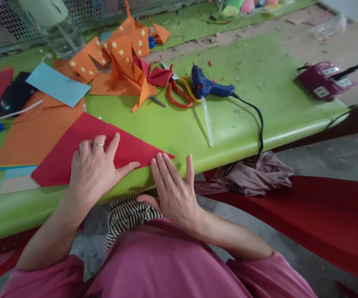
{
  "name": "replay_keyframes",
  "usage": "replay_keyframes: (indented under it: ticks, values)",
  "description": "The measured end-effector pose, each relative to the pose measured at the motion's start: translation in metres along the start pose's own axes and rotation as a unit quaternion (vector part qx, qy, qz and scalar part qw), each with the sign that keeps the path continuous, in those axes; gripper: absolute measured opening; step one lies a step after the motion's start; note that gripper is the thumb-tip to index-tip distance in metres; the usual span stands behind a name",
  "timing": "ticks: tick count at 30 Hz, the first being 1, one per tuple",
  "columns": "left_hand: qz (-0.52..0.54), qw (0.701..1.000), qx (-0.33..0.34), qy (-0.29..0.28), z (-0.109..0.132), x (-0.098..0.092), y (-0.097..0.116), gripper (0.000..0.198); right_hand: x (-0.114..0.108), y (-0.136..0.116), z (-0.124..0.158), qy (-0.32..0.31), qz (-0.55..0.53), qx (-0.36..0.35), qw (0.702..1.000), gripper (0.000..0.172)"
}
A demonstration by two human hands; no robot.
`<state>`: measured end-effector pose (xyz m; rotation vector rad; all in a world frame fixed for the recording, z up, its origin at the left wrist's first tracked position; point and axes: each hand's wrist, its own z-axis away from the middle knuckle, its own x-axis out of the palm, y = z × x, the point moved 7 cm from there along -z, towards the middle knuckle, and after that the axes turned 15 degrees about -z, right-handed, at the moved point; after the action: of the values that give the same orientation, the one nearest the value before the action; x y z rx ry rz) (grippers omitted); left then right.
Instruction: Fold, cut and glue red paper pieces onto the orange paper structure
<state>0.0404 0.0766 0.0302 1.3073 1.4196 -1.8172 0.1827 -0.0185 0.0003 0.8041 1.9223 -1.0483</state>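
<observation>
A folded sheet of red paper lies at the table's near edge, tapering to a sharp point on the right. My left hand rests on its middle with the fingers spread and a ring on one finger. Over by the pointed tip, my right hand touches the paper with stretched fingertips, thumb held apart. Orange paper sticks out from beneath the red sheet's left side, with pale blue and white sheets at its lower edge.
Beyond the red paper are cut orange paper shapes, red-handled scissors and a blue glue gun with a trailing cord. A light blue sheet lies at left near a black phone-like object. A purple power box stands right.
</observation>
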Motion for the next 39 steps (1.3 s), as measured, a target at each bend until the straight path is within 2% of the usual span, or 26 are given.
replay_keyframes:
  ticks: [5, 11, 15, 17, 21, 23, 26, 29, 33, 39]
  values:
    - [0.001, 1.000, -0.001, -0.006, 0.000, 0.001, 0.000, 0.084, -0.012, 0.009, 0.004, 0.024, -0.006, -0.003, 1.000, 0.064]
    - [0.005, 1.000, 0.005, -0.001, -0.001, 0.001, -0.001, 0.084, -0.037, 0.058, 0.006, 0.062, -0.040, 0.070, 0.995, 0.054]
    - [0.032, 0.999, 0.004, -0.003, -0.004, -0.001, -0.002, 0.081, -0.041, 0.072, 0.004, 0.070, -0.064, 0.084, 0.992, 0.038]
    - [0.057, 0.998, 0.026, 0.026, -0.007, -0.009, 0.005, 0.074, -0.041, 0.074, 0.004, 0.068, -0.071, 0.088, 0.991, 0.035]
    - [0.112, 0.976, 0.160, 0.099, -0.013, -0.026, 0.040, 0.063, -0.041, 0.071, 0.004, 0.077, -0.078, 0.083, 0.991, 0.033]
    - [0.128, 0.964, 0.199, 0.124, -0.014, -0.030, 0.052, 0.057, -0.043, 0.070, 0.004, 0.088, -0.083, 0.075, 0.990, 0.033]
    - [0.139, 0.958, 0.205, 0.143, -0.014, -0.031, 0.057, 0.048, -0.048, 0.070, 0.007, 0.106, -0.085, 0.075, 0.988, 0.031]
    - [0.141, 0.961, 0.188, 0.146, -0.013, -0.030, 0.052, 0.042, -0.051, 0.072, 0.009, 0.114, -0.092, 0.090, 0.985, 0.028]
    - [0.154, 0.964, 0.164, 0.141, -0.014, -0.030, 0.046, 0.033, -0.049, 0.068, 0.009, 0.098, -0.147, 0.096, 0.980, 0.027]
    - [0.207, 0.949, 0.191, 0.141, -0.011, -0.036, 0.044, 0.016, -0.043, 0.062, -0.002, 0.062, -0.237, 0.154, 0.957, 0.035]
